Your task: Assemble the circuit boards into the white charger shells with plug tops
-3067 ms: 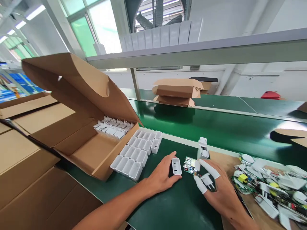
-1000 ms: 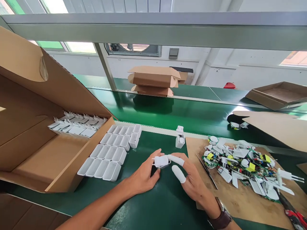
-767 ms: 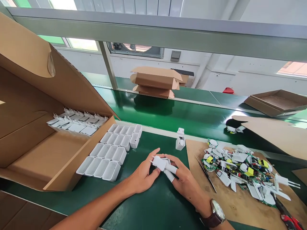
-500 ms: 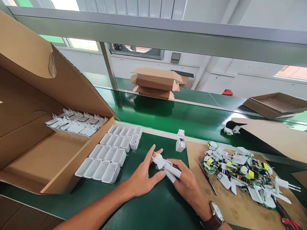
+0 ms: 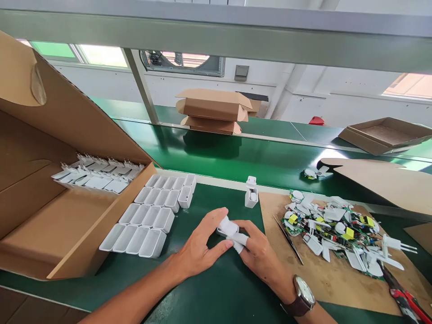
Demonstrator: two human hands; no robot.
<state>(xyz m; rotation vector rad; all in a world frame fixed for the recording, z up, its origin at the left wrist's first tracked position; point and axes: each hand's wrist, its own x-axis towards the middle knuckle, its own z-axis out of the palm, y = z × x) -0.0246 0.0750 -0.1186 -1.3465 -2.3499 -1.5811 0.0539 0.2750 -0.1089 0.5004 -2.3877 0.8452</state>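
Both hands meet over the green mat near its front. My left hand (image 5: 201, 245) and my right hand (image 5: 258, 254) pinch one small white charger body (image 5: 227, 227) between their fingers. White finger cots cover two fingers of the right hand, and a watch (image 5: 302, 300) sits on that wrist. Left of the hands lie rows of empty white charger shells (image 5: 148, 218). A single white charger (image 5: 251, 192) stands upright just beyond the hands.
A large open cardboard box (image 5: 50, 216) with several white plug parts (image 5: 97, 173) fills the left. On the right, a cardboard sheet (image 5: 330, 283) carries a heap of circuit boards and white scraps (image 5: 334, 225), tweezers (image 5: 287, 232) and red-handled cutters (image 5: 403, 297). Folded boxes (image 5: 214, 110) sit beyond the conveyor.
Three seconds ago the shell and circuit board lay apart under separate hands. Since then both hands came together on one white charger body, turning and squeezing it; the left fingers have closed over it.
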